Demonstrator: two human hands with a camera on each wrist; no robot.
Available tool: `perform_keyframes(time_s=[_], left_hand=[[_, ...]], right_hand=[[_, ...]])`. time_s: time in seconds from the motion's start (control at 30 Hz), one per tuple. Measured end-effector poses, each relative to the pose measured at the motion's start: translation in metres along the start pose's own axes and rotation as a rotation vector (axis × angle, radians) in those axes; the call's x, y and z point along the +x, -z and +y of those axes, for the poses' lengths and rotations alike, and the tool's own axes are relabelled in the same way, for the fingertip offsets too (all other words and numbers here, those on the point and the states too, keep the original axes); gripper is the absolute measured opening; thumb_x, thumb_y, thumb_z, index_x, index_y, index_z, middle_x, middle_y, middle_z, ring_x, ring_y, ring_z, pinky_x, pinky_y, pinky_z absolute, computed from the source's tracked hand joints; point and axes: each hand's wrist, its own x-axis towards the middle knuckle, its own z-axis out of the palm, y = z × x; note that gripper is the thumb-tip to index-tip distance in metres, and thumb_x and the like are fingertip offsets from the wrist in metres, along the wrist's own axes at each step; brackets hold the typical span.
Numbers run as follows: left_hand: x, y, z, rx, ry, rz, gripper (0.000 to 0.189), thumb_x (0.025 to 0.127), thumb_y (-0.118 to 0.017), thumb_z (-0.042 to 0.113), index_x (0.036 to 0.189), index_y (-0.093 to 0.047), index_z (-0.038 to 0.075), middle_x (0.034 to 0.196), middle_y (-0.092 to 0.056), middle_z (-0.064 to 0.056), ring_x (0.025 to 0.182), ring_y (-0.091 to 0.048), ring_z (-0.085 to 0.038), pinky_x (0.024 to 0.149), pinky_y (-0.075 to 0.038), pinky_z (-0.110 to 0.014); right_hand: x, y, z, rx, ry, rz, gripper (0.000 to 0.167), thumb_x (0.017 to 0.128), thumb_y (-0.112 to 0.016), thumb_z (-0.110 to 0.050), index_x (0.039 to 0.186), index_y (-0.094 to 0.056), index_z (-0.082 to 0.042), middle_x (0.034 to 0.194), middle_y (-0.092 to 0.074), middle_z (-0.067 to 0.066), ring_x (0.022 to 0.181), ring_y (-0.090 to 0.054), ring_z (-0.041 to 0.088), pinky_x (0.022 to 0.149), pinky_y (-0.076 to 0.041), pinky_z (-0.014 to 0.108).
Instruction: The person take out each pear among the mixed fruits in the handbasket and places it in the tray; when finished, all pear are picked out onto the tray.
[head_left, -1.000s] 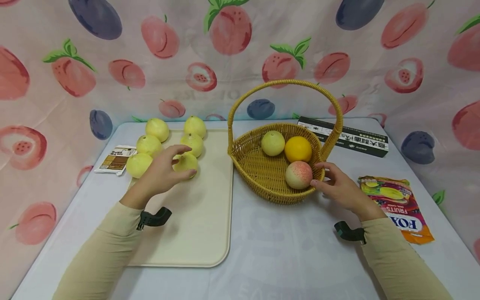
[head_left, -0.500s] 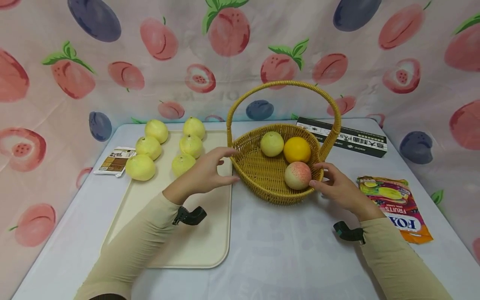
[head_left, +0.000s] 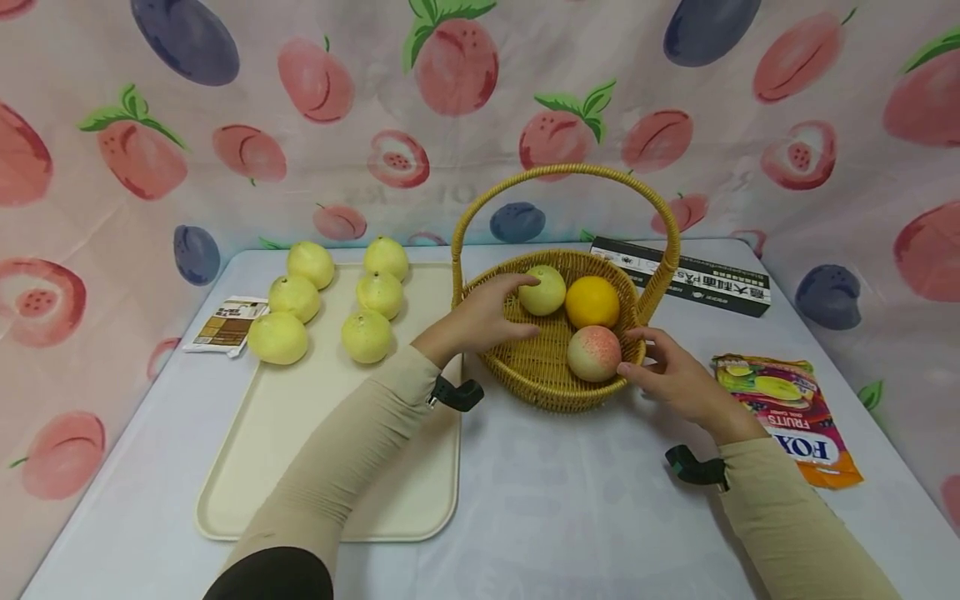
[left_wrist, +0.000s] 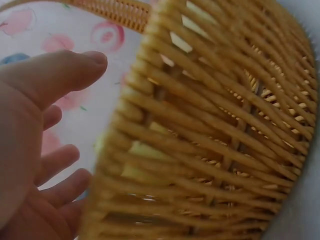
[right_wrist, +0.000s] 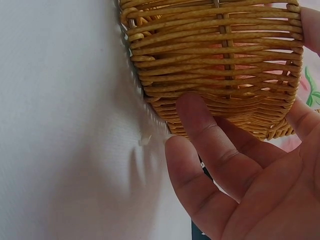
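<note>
A wicker basket (head_left: 558, 396) with a tall arched handle holds a pale green round fruit (head_left: 551, 293), an orange (head_left: 592, 302) and a peach (head_left: 593, 353). My left hand (head_left: 483, 317) reaches over the basket's left rim, its fingers spread and holding nothing, fingertips close to the pale green fruit; whether they touch it I cannot tell. In the left wrist view that hand (left_wrist: 45, 135) appears beside the woven wall. At the right rim my right hand (head_left: 675, 375) grips the basket. The right wrist view shows fingers (right_wrist: 215, 150) against the outer weave.
Left of the basket lies a cream tray (head_left: 337, 467) bearing two rows of pale yellow round fruits (head_left: 277, 337). A small brown-and-white packet (head_left: 225, 325) lies beside it. Behind the basket is a long black box (head_left: 690, 279); right, a colourful candy bag (head_left: 791, 417).
My left hand has moved right, from above the fruits on the tray, past the basket's left rim to over its inside. The right hand has stayed at the rim.
</note>
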Motion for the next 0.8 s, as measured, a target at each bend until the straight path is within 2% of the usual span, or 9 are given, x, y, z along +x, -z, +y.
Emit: perform_keyframes(time_s=[0.27,0.47,0.8], left_hand=[[0.021,-0.007,-0.005,-0.053,0.091,0.015,0.085,0.090,-0.077,0.031,0.158,-0.029,0.015,0.159,-0.032,-0.007,0.141,-0.036,-0.025,0.111,-0.035,-0.039],[0.031,-0.011,-0.009,-0.088,0.114,-0.001,0.085,0.089,-0.078,0.030,0.158,-0.030,0.014,0.159,-0.033,-0.008,0.137,-0.041,-0.025,0.107,-0.040,-0.041],[0.037,-0.014,-0.013,-0.108,0.159,-0.001,0.085,0.089,-0.078,0.029,0.158,-0.030,0.016,0.158,-0.035,-0.007,0.133,-0.045,-0.025,0.105,-0.041,-0.041]], right_hand=[[0.001,0.000,0.002,-0.014,0.009,0.006,0.067,0.100,-0.063,-0.038,0.151,-0.030,-0.009,0.149,-0.034,0.026,0.112,-0.053,0.038,0.082,-0.052,0.039],[0.001,0.000,0.003,-0.010,-0.001,0.003,0.068,0.100,-0.063,-0.038,0.152,-0.030,-0.010,0.150,-0.033,0.025,0.113,-0.053,0.037,0.083,-0.052,0.039],[0.000,0.000,0.000,-0.018,0.010,0.003,0.066,0.101,-0.062,-0.037,0.151,-0.030,-0.009,0.148,-0.035,0.026,0.110,-0.054,0.036,0.082,-0.052,0.038]])
